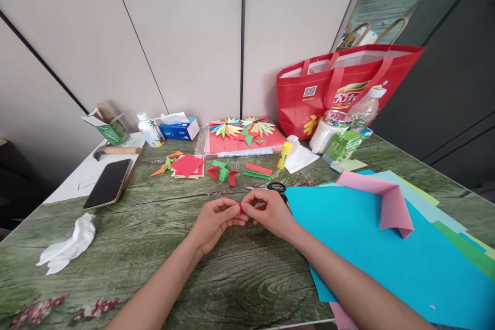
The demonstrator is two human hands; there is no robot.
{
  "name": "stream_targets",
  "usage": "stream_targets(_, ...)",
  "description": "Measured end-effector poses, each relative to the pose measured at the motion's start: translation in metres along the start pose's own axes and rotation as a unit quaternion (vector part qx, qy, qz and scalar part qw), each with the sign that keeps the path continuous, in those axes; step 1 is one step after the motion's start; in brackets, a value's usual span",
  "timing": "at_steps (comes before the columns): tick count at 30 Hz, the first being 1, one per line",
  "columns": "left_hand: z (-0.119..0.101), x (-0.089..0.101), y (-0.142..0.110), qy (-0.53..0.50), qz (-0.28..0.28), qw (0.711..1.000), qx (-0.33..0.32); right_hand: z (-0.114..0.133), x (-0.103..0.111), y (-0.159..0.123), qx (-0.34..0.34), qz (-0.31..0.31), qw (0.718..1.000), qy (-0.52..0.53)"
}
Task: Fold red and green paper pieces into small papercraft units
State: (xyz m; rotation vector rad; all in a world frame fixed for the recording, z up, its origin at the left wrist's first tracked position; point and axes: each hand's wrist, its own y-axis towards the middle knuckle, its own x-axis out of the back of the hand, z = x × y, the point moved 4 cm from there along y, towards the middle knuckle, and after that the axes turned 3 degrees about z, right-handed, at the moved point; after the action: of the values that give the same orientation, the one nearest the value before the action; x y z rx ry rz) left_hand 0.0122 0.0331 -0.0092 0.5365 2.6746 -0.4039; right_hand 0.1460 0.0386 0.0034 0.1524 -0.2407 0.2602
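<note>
While both hands met over the green wood-grain table [247,278], left hand [215,219] and right hand [273,211] pinched a small red paper piece [240,209] between their fingertips. It looked bright, tiny, mostly finger-covered, folds unclear, and was just nearer the person than the black-handled scissors [277,186].

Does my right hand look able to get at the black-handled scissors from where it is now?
Probably yes: the black-handled scissors lie right behind the right hand, with nothing visible blocking the handles. Its fingers do seem occupied, though, pinching a small red paper piece with the left hand.
</note>
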Motion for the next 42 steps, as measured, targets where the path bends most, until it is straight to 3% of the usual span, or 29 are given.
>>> stream_targets(10, -0.0047, 0.0008, -0.0016, 0.060, -0.063, 0.996, -0.036, -0.0031, -0.0008, 0.0022, -0.032, 0.039, 0.997, 0.054)
stream_targets(20, -0.0034, 0.0024, -0.0009, 0.075, -0.049, 0.996, 0.006, -0.0072, 0.0004, 0.0042, -0.035, 0.060, 0.996, 0.053)
stream_targets(32, -0.0064, -0.0008, -0.0001, 0.128, -0.023, 0.991, -0.025, -0.0048, 0.0033, 0.0049, -0.023, 0.051, 0.998, 0.005)
stream_targets(42, -0.0053, -0.0030, -0.0010, 0.145, -0.025, 0.989, -0.013, -0.0029, 0.0056, 0.0055, -0.014, 0.025, 1.000, -0.010)
